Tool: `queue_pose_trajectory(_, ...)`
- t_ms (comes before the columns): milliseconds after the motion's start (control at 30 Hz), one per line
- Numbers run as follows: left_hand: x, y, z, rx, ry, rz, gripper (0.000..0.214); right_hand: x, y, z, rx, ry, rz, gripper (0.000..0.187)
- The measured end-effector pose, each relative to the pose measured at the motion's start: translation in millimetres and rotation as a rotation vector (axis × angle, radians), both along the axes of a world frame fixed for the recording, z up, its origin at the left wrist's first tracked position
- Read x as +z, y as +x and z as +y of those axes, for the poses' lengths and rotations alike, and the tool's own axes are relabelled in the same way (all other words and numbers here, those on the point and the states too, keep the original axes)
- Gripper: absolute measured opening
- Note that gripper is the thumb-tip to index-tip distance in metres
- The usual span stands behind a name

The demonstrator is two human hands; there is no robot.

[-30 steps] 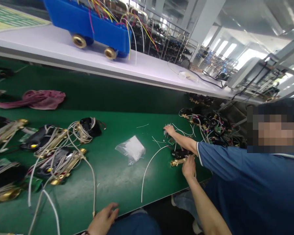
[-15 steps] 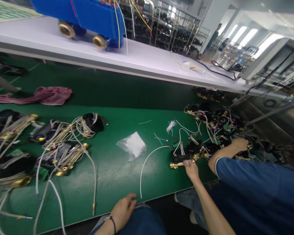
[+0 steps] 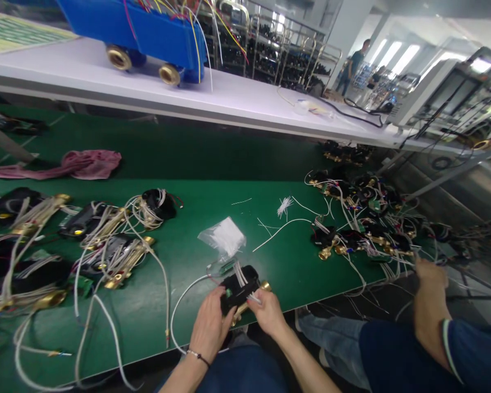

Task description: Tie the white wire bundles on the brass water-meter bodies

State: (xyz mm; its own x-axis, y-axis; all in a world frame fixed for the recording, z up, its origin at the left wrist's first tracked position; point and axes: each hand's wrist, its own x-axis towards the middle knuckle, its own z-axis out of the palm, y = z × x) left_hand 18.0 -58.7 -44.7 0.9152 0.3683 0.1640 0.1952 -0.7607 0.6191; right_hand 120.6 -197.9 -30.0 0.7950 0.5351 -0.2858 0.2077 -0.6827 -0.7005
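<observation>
A black meter unit (image 3: 240,288) with a brass pipe along its near side lies at the table's front edge, between my hands. Grey-white wires rise from its top, and a long white cable (image 3: 179,305) curves out from its left. My left hand (image 3: 209,321) grips the left end of the black housing, thumb in front. With fingers closed, my right hand (image 3: 270,312) holds its right side by the brass pipe, with short white wire ends (image 3: 253,298) showing at the fingertips. My fingers partly cover the pipe.
A clear bag of white pieces (image 3: 225,237) lies just beyond the unit, with loose white ties (image 3: 285,206) further right. Similar wired units (image 3: 118,256) fill the left; more (image 3: 364,234) are heaped right, near a co-worker's hand (image 3: 431,273). A white shelf (image 3: 245,101) overhangs the back.
My right hand has brought the meter unit leftward and nearer, off the right-hand group. My left hand has come onto it. The co-worker's arm has shifted right and toward the front.
</observation>
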Motion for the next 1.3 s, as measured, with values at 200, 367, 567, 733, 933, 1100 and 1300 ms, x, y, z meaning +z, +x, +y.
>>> queue_pose_trajectory(200,-9.1,-33,38,0.031,0.091,0.262,0.027,-2.5,-25,58,0.301,-0.186,-0.039,0.013)
queue_pose_trajectory(367,-17.1,-38,59,0.156,0.145,0.380,0.028,-3.3,-21,74,0.450,-0.130,-0.262,0.025)
queue_pose_trajectory(567,-24.6,-39,86,0.315,0.127,0.460,0.026,-50.0,-8,32,0.164,-0.106,-0.063,0.067)
queue_pose_trajectory(733,-10.4,-27,71,0.017,0.149,0.040,0.032,-75.3,-32,9,0.216,-0.091,0.123,0.024)
queue_pose_trajectory(933,-2.6,11,39,-0.544,-0.008,0.119,0.024,-31.6,-19,4,0.211,0.006,0.008,0.035)
queue_pose_trajectory(1100,0.0,27,64,-0.352,-0.506,0.114,0.033,-25.7,8,-38,0.175,0.040,0.111,0.035)
queue_pose_trajectory(1300,-1.6,32,103,0.078,-1.234,-0.106,0.036,-66.1,3,-97,-0.043,0.205,0.303,0.042)
